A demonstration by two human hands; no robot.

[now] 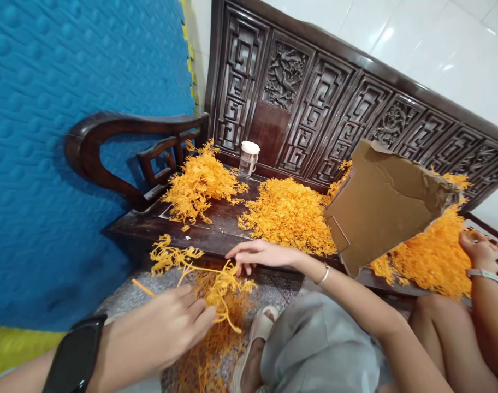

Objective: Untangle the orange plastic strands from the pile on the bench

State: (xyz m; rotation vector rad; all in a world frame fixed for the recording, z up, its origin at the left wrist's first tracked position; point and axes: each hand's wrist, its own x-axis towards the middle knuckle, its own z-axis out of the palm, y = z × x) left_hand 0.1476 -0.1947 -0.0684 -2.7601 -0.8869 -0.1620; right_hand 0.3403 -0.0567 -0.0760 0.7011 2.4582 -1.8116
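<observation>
My left hand, with a black watch on its wrist, is closed round orange plastic-like sprigs whose branches spread above and right of the fingers. My right hand, wearing a thin bracelet, reaches in from the right. Its fingers are loosely bent and apart beside the sprigs' upper end; no firm grip shows. Just beyond my hands, a dense orange pile lies on the dark wooden bench. A looser heap of orange sprigs sits at the bench's left end.
A clear, white-lidded cup stands near the carved backrest. A cardboard piece leans over a large orange heap at right, near another person's hand. Orange stems lie below on the speckled floor. Blue matting covers the left.
</observation>
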